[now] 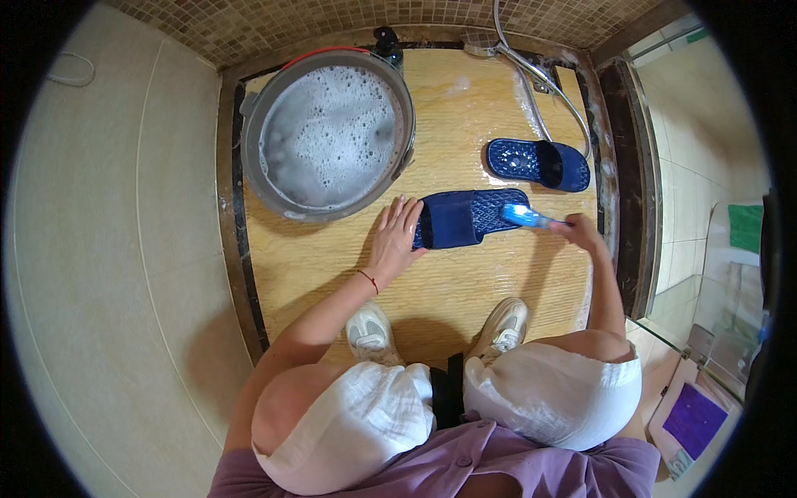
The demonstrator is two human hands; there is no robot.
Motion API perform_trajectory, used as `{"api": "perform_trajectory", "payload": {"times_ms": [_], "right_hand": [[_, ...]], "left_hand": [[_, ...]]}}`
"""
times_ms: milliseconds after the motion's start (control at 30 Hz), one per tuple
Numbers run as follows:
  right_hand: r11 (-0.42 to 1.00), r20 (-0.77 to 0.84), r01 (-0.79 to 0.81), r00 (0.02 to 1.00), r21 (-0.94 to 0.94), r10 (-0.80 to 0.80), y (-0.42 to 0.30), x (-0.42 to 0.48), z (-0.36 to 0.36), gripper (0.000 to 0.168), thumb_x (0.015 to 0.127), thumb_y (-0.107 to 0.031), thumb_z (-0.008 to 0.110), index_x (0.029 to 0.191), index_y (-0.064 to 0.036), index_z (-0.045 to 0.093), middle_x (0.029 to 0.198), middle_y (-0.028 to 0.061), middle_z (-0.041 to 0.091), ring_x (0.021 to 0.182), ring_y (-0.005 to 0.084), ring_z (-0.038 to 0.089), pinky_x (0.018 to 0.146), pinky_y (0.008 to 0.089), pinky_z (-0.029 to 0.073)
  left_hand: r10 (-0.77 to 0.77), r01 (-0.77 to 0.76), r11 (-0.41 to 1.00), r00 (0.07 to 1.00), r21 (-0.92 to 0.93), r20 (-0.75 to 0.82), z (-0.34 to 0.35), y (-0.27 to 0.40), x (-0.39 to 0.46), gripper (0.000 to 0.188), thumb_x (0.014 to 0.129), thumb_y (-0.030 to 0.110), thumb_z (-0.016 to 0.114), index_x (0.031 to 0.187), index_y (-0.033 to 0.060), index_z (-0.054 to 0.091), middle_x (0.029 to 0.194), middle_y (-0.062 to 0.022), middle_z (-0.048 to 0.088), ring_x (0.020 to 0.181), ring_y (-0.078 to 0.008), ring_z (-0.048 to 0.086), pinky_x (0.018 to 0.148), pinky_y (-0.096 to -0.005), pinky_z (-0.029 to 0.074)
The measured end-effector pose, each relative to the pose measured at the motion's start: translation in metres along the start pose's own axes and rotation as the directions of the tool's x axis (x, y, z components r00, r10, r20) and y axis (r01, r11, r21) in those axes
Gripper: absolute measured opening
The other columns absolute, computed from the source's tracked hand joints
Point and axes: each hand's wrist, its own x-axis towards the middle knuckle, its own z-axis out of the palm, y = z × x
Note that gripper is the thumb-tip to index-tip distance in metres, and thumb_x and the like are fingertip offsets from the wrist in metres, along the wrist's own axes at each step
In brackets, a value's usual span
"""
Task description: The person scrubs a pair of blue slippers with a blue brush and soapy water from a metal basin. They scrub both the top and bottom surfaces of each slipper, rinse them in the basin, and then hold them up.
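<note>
A dark blue slide slipper (453, 218) lies on its sole on the yellow stone floor, its textured footbed facing up. My left hand (397, 233) presses against its left end, fingers spread along the edge and thumb below. In my right hand (580, 231) is the handle of a blue scrubbing brush (526, 215), whose head rests over the right end of the footbed. The bristles are hidden beneath the head. Just behind, the other blue slipper (539, 164) sits wet, strap toward the right.
A grey bucket (249, 168) of foamy water stands at the back left, a dark pump bottle (387, 45) behind it. A shower head (481, 45) and its metal hose (570, 99) lie at the back right. Dark stone curbs (629, 187) border the floor; a glass panel (675, 305) stands right.
</note>
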Motion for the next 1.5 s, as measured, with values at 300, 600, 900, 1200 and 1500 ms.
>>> {"api": "perform_trajectory", "payload": {"times_ms": [300, 600, 900, 1200, 1500], "right_hand": [[0.509, 0.126, -0.047, 0.985, 0.859, -0.121, -0.017, -0.030, -0.032, 0.041, 0.101, -0.048, 0.062, 0.084, -0.010, 0.061, 0.050, -0.0069, 0.038, 0.041, 0.0045, 0.028, 0.041, 0.0248, 0.020], [0.418, 0.066, 0.058, 0.959, 0.907, -0.275, -0.077, -0.035, -0.018, 0.021, 0.099, -0.029, 0.068, 0.093, -0.010, 0.062, 0.062, -0.0074, 0.046, 0.051, 0.0037, 0.040, 0.046, 0.0207, 0.028], [0.853, -0.232, 0.510, 0.848, 0.111, -0.477, -0.183, -0.036, 0.064, 0.044, 0.096, -0.042, 0.068, 0.087, 0.001, 0.065, 0.067, 0.0230, 0.063, 0.058, 0.0353, 0.062, 0.054, 0.0423, 0.047], [0.899, -0.122, 0.401, 0.915, 0.173, -0.385, -0.193, -0.039, 0.053, 0.050, 0.096, -0.046, 0.063, 0.082, 0.002, 0.065, 0.070, 0.0291, 0.063, 0.068, 0.0467, 0.065, 0.064, 0.0509, 0.052], [0.919, -0.372, 0.392, 0.859, 0.035, -0.352, -0.177, -0.003, 0.037, 0.051, 0.095, -0.049, 0.064, 0.081, 0.000, 0.068, 0.071, 0.0259, 0.066, 0.066, 0.0446, 0.067, 0.061, 0.0521, 0.054]], "left_hand": [[0.360, -0.341, 0.920, 0.929, 0.192, -0.078, 0.010, -0.011, -0.007, 0.030, 0.086, 0.019, 0.075, 0.109, 0.0016, 0.067, 0.137, -0.0217, 0.057, 0.137, -0.0403, 0.049, 0.105, -0.0422, 0.050], [-0.486, 0.283, 0.712, 0.859, -0.643, -0.160, -0.018, 0.011, -0.007, 0.040, 0.108, 0.032, 0.049, 0.101, -0.0048, 0.064, 0.078, -0.0206, 0.067, 0.073, -0.0327, 0.066, 0.064, -0.0432, 0.050], [-0.607, 0.415, 0.486, 0.794, -0.769, 0.045, 0.016, -0.016, -0.020, 0.047, 0.103, 0.041, 0.060, 0.090, -0.0035, 0.066, 0.071, -0.0138, 0.065, 0.064, -0.0182, 0.058, 0.062, -0.0378, 0.046], [-0.606, 0.390, 0.596, 0.792, -0.702, -0.074, 0.014, -0.013, -0.016, 0.046, 0.099, 0.040, 0.065, 0.080, -0.0017, 0.062, 0.063, -0.0134, 0.059, 0.058, -0.0191, 0.052, 0.057, -0.0389, 0.043], [-0.587, 0.377, 0.637, 0.802, -0.672, -0.107, 0.013, -0.013, -0.008, 0.046, 0.099, 0.041, 0.066, 0.082, -0.0015, 0.064, 0.064, -0.0152, 0.061, 0.056, -0.0219, 0.054, 0.057, -0.0394, 0.043]]}}
